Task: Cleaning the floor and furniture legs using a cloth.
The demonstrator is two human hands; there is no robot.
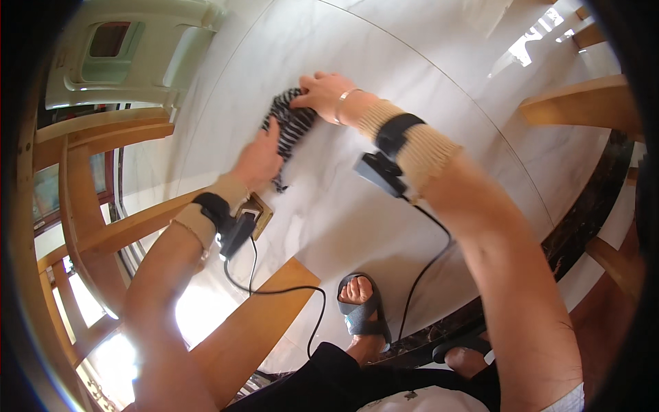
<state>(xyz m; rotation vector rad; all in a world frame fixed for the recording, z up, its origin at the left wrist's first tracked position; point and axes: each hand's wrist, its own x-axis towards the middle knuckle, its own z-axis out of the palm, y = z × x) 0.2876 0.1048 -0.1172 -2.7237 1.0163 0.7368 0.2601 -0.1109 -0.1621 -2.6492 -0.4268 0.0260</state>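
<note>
A black-and-white striped cloth (292,127) lies bunched on the white marble floor (384,82). My left hand (259,158) grips its lower left side. My right hand (322,93) presses on its upper right end, fingers curled over the fabric. Both wrists wear beige bands with small black devices and trailing black cables.
A pale plastic stool (123,55) stands at the top left. Wooden frame pieces (96,178) run along the left, and a wooden plank (254,323) lies at the bottom. More wooden furniture (583,103) sits at the right. My sandalled foot (360,305) rests below.
</note>
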